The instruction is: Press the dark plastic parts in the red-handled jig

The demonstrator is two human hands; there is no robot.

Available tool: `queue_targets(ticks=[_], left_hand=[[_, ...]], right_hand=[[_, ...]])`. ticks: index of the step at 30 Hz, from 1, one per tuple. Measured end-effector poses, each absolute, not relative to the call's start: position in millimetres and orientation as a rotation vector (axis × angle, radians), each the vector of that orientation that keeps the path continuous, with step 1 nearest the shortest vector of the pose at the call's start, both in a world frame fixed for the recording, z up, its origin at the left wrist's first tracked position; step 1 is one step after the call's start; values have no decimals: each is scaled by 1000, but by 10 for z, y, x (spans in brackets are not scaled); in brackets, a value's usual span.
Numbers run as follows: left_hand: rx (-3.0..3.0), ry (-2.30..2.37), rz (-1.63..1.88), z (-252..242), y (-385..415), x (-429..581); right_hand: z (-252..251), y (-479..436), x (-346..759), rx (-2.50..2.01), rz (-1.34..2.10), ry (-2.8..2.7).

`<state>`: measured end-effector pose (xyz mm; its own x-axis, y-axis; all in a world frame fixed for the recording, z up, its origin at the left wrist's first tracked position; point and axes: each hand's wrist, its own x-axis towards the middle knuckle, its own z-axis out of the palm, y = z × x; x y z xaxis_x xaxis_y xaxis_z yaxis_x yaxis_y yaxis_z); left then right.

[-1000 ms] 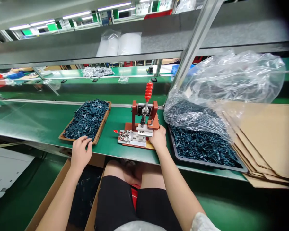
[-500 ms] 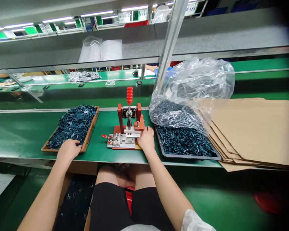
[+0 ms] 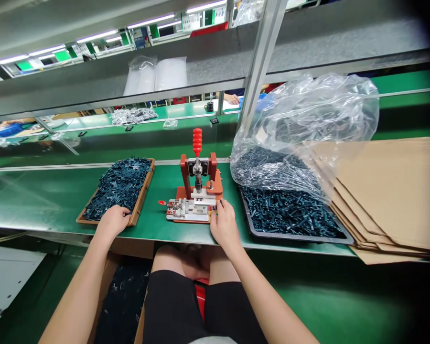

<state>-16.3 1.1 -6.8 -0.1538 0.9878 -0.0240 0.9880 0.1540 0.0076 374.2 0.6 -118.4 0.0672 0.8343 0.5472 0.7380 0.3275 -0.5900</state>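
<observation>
My left hand (image 3: 115, 220) rests at the near right corner of a wooden-brown tray (image 3: 140, 203) heaped with small dark blue-green strips (image 3: 123, 184). Its fingers are curled in a pinch, and what they hold is hidden. In the middle stands a toggle clamp fixture (image 3: 191, 210) with an upright red handle (image 3: 197, 142) and a metal base. My right hand (image 3: 225, 227) is at the right end of that base, thumb and fingers bent close together. Anything between them is too small to make out.
A black tray (image 3: 297, 236) of dark small parts sits right of the fixture, partly under a clear plastic bag (image 3: 318, 110). Flat cardboard sheets (image 3: 390, 191) lie farther right. A metal post (image 3: 263, 62) rises behind. Below the bench is a box of dark pieces (image 3: 123, 301).
My right hand has drawn back slightly toward me from the fixture, uncovering more of its right end. The left hand stays at the tray's corner. The whole view has shifted and tilted.
</observation>
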Motion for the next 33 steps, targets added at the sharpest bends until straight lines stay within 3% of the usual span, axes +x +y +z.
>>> queue_targets(ticks=[8,15,25,30,33], left_hand=[[2008,2322,147,-39,-1,-207],[1942,2295,342,-56,-89,-251],[2067,2264,1342,110,-350,390],[1737,1645,1159,-74,-191,1281],[1679,1619,1009,-201,41,1601]], right_hand=[[-1076,-45,3822,-1297,210,-1527],[-1077,-40,3815,-1233,651,-1243],[-972,-50,3842,-1166,648,-1376],[-950,-52,3871,-1132,475,-1439],[-976,-46,3866,-1101,498,-1457]])
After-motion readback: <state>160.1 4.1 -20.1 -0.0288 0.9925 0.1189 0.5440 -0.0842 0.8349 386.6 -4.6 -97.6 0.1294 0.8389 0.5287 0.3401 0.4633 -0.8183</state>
